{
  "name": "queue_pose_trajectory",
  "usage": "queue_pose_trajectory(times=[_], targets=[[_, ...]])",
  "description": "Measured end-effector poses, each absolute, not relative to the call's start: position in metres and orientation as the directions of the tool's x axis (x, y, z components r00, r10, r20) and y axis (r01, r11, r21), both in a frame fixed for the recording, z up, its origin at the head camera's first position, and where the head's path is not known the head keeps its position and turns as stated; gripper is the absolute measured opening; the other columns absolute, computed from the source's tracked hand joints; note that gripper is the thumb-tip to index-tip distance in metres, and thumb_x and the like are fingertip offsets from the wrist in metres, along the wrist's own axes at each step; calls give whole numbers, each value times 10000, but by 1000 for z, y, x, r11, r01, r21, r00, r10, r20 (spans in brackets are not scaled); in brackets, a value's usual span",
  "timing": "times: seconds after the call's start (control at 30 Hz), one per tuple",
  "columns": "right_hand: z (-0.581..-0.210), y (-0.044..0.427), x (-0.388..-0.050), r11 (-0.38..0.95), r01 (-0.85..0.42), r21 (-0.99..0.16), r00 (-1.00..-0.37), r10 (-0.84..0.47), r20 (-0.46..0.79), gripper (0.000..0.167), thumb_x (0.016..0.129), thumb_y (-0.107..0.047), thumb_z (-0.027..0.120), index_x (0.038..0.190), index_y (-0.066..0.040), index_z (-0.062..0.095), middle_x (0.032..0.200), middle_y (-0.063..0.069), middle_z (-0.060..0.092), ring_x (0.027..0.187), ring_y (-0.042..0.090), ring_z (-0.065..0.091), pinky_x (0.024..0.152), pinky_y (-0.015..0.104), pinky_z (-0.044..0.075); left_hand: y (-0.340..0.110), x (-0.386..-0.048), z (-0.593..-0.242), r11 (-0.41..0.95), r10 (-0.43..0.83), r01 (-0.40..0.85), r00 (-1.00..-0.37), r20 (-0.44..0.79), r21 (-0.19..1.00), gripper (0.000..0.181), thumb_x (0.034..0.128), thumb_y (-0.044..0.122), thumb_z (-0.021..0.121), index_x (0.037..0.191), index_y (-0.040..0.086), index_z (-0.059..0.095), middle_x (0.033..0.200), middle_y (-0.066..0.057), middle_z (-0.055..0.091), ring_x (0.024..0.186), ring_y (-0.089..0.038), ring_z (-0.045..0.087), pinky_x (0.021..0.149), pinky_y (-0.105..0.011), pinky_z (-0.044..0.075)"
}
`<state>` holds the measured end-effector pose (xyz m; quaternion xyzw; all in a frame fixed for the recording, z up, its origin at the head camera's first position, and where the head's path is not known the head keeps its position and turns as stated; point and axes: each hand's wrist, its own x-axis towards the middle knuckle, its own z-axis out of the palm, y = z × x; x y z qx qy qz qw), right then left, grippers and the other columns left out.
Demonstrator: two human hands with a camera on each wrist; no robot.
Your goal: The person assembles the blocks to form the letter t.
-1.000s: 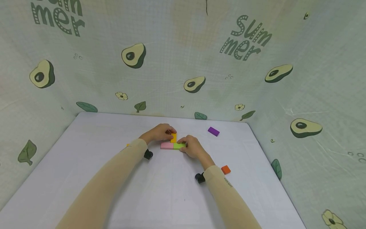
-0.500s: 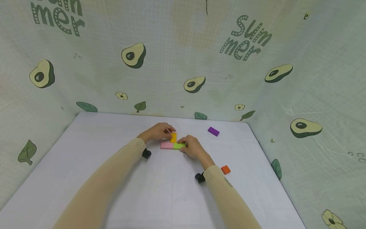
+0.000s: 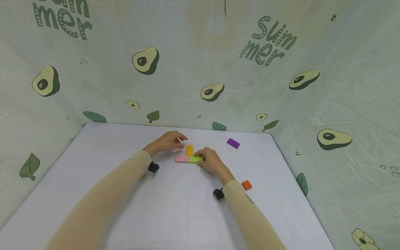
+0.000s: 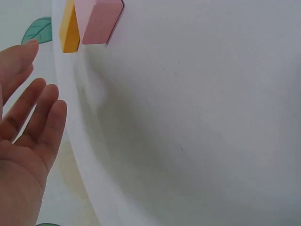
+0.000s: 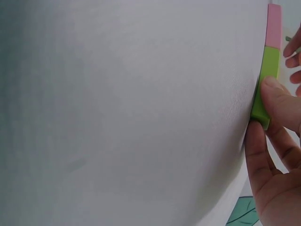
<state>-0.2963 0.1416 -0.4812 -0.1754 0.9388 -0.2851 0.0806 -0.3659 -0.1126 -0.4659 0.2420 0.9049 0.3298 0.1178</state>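
In the head view, a pink block [image 3: 182, 159] and a green block [image 3: 194, 159] lie end to end in a row. Behind their joint stands a yellow block [image 3: 189, 150], set crosswise to the row. My right hand [image 3: 210, 160] pinches the green block's right end; in the right wrist view the thumb [image 5: 281, 101] lies on its near side and a finger touches its end. My left hand [image 3: 170, 140] hovers left of the yellow block, fingers loosely extended and holding nothing. The left wrist view shows this hand apart from the pink block [image 4: 101, 21].
A purple block [image 3: 233, 143] lies at the back right of the white table [image 3: 175, 211]. An orange block [image 3: 247, 185] sits beside the right sleeve. A small yellowish piece [image 3: 142, 176] peeks out by the left sleeve, mostly hidden. Patterned cloth walls surround the table.
My left hand has let go of the yellow block and drawn back to the left, its fingers opening. The right hand and the blocks have stayed in place.
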Motion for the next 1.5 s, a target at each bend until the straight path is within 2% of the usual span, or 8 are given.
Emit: queue_pose_trajectory(times=[0.27,0.63,1.07,1.3,1.5], targets=[[-482,142,-295,773,-276,-572,-927,-371,-54,274,984,-125,776,1255,-163,786,1118,42,664,963,215,557,926,372,525,-118,-359,-463,670,529,412,-849,-8,618,439,1015,236,751,1431,123,665,1333,-115,661,1172,-277,632,1028,-434,561],[-481,142,-293,773,-278,-570,-928,-370,-49,280,986,-117,773,1261,-163,783,1131,43,670,963,217,558,935,381,526,-137,-330,-449,653,549,482,-833,74,585,471,986,225,787,1421,91,666,1325,-154,677,1159,-281,670,1010,-458,581],[-483,143,-293,767,-283,-576,-925,-377,-47,283,985,-112,772,1264,-157,781,1128,39,664,963,216,555,919,370,523,-173,-288,-447,660,498,464,-859,118,591,496,957,224,821,1412,92,674,1324,-164,670,1189,-345,656,1024,-509,575],[-482,142,-294,775,-285,-564,-926,-374,-46,280,993,-126,766,1269,-167,778,1132,34,661,967,214,554,914,356,518,-199,-269,-451,696,433,399,-896,94,597,526,961,276,818,1440,123,663,1352,-147,654,1240,-363,633,1040,-562,553],[-478,141,-292,780,-284,-558,-927,-372,-48,278,995,-131,764,1270,-172,778,1130,37,663,972,220,554,917,368,520,-221,-256,-455,700,417,401,-901,117,591,546,953,331,824,1440,145,664,1366,-143,657,1233,-369,627,1023,-584,553]])
